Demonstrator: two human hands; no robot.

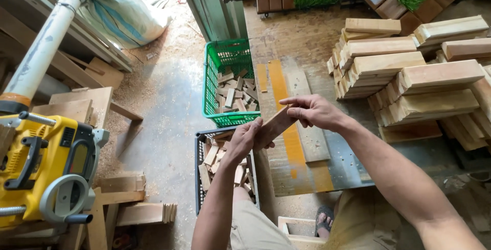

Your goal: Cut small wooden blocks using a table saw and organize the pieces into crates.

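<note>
A short wooden slat (pixel 275 123) is held tilted between both hands above the near edge of the table (pixel 307 40): the left hand (pixel 244 140) grasps its lower end, the right hand (pixel 313 111) pinches the upper. A loosened grip could drop it into the dark crate (pixel 197 178) of offcuts below, beside the green basket (pixel 210 83).

Both hands hold one flat wood strip (pixel 276 124) tilted above the counter (pixel 307 40): left hand (pixel 244 140) at its lower end, right hand (pixel 312 111) at its upper. Below the left hand sits a dark crate (pixel 197 178) of offcuts; beyond it, a green basket (pixel 208 83). Stacked wood blocks (pixel 409 76) lie right of the right hand.
</note>
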